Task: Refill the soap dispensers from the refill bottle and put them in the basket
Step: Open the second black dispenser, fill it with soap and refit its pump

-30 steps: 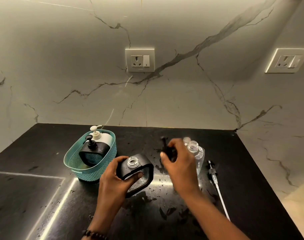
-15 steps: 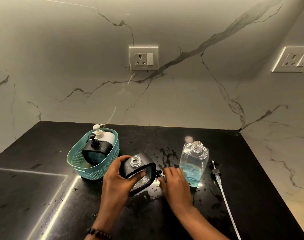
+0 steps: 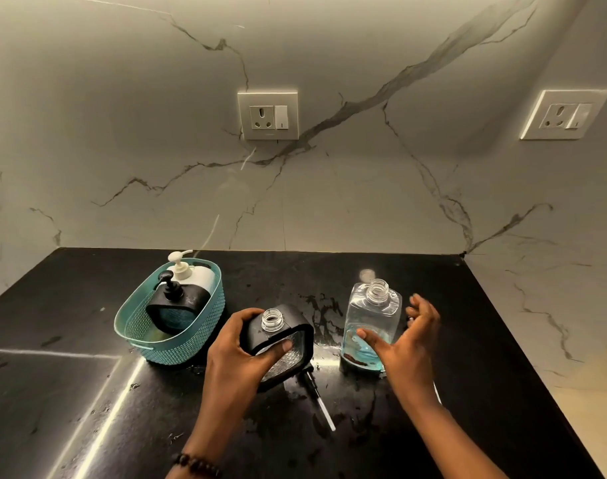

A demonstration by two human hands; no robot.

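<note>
My left hand (image 3: pixel 238 347) grips a black-framed clear soap dispenser (image 3: pixel 284 340), uncapped and tilted, at the middle of the black counter. Its black pump with a white tube (image 3: pixel 317 395) lies on the counter just below it. To the right stands the clear refill bottle (image 3: pixel 371 323), uncapped, with blue liquid at its bottom. My right hand (image 3: pixel 407 340) is spread open beside the bottle, thumb in front of it and fingers past its right side. A teal basket (image 3: pixel 156 344) at the left holds a black dispenser (image 3: pixel 177 305) and a white dispenser (image 3: pixel 195 274), both with pumps on.
The black counter (image 3: pixel 70 392) is wet with spatter around the bottles. Marble walls enclose it at the back and right, with a socket (image 3: pixel 268 115) on the back wall and another socket (image 3: pixel 564 114) on the right wall. Part of a second pump tube (image 3: pixel 436 392) shows behind my right forearm.
My right hand laid the black pump on the counter beside the dispenser, then moved right and opened around the refill bottle. My left hand kept hold of the dispenser.
</note>
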